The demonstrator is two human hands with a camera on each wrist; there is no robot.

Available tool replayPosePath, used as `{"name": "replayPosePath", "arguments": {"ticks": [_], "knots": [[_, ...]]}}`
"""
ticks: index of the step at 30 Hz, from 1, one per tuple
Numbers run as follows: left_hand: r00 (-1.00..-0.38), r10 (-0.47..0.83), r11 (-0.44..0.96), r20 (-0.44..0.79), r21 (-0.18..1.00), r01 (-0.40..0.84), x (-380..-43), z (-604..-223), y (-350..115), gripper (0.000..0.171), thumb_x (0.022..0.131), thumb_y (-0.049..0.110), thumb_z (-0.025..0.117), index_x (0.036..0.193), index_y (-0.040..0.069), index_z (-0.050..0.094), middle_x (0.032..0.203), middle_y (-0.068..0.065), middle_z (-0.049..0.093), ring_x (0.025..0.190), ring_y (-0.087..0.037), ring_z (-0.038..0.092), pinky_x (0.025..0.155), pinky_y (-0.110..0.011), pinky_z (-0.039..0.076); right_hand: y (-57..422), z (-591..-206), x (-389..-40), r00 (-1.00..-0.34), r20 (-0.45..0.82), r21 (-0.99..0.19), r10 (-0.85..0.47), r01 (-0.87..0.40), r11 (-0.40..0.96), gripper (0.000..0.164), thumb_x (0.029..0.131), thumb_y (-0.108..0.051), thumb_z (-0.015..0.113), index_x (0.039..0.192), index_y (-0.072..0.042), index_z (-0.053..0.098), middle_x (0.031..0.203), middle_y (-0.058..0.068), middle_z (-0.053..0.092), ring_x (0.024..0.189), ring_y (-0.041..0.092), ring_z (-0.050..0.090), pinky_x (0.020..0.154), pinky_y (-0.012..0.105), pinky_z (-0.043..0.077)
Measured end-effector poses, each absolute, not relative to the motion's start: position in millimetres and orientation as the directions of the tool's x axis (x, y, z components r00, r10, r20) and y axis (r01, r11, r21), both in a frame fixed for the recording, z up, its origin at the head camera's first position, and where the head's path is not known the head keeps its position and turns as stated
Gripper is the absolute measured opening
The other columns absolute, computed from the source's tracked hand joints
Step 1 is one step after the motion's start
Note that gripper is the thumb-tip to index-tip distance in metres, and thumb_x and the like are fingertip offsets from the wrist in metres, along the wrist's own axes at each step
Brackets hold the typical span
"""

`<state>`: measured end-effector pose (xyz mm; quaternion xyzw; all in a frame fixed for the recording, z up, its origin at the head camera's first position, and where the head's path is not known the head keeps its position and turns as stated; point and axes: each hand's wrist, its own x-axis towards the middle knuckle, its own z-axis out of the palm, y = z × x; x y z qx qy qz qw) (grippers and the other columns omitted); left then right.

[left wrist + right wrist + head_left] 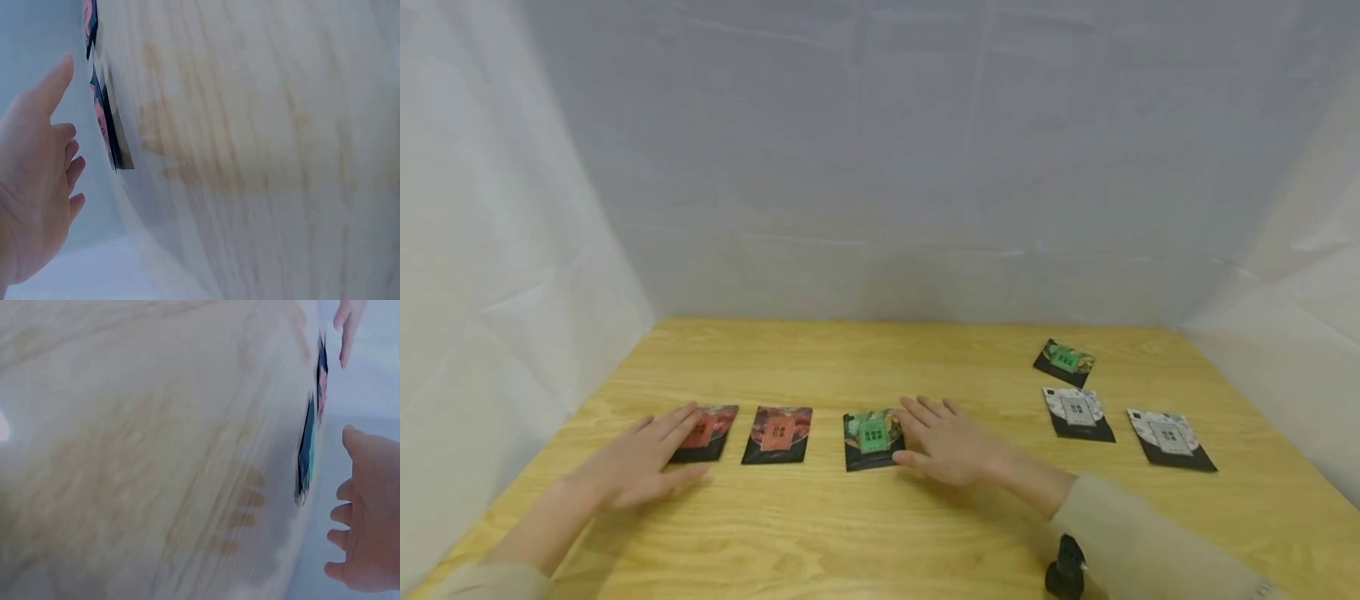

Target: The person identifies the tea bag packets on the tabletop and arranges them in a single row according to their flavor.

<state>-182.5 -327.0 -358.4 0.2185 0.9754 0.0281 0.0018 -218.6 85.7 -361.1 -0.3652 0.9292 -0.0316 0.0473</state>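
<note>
My left hand (636,460) hovers with extended fingers over a red-labelled black packet (707,442), hiding its left part. To the right lies a second red-labelled packet (777,434). Over the right edge of a green-labelled packet (872,440) is my right hand (951,443), its fingers spread and holding nothing. In the left wrist view, a gap shows between the left hand (37,156) and the red packet (103,122). The right wrist view likewise shows the right hand (375,512) apart from the green packet (306,453).
On the right of the wooden table (820,533) lie two white-labelled packets, one nearer the middle (1078,414) and one farther right (1171,438). Behind them lies another green-labelled packet (1065,362), set askew. White sheeting (880,167) encloses the back and sides.
</note>
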Motion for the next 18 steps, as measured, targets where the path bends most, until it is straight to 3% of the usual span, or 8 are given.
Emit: {"name": "replayPosePath", "arguments": {"ticks": [5,13,18], "knots": [[-0.904,0.429,0.903,0.001,0.036,0.428,-184.2,-354.9,-326.5,0.08,0.091,0.055,0.046,0.141,-0.005,0.031,0.146,-0.025,0.027,0.129,-0.045,0.03,0.104,-0.061,0.021,90.2,-357.0,-223.6,-0.732,-0.081,-0.054,-0.676,-0.674,0.737,0.07,0.097,-0.054,0.03,0.148,-0.007,0.021,0.153,0.011,0.015,0.14,0.029,0.013,0.11,0.054,0.014],[-0.909,0.41,0.912,-0.073,0.047,0.407,-179.7,-359.2,-324.0,0.081,0.091,0.058,0.044,0.139,-0.007,0.036,0.145,-0.027,0.028,0.129,-0.047,0.029,0.105,-0.06,0.021,82.9,-361.1,-217.0,-0.603,-0.229,-0.116,-0.764,-0.762,0.637,0.069,0.097,-0.054,0.027,0.15,-0.012,0.016,0.155,0.005,0.006,0.141,0.021,0.005,0.112,0.049,0.009],[-0.908,0.409,0.912,-0.089,0.059,0.406,-177.6,-363.8,-322.8,0.081,0.09,0.058,0.045,0.138,-0.006,0.038,0.144,-0.027,0.031,0.128,-0.046,0.031,0.105,-0.059,0.022,76.6,-363.7,-211.5,-0.593,-0.278,-0.119,-0.756,-0.76,0.64,0.069,0.097,-0.055,0.027,0.15,-0.012,0.015,0.155,0.005,0.005,0.141,0.019,0.004,0.113,0.048,0.008]]}}
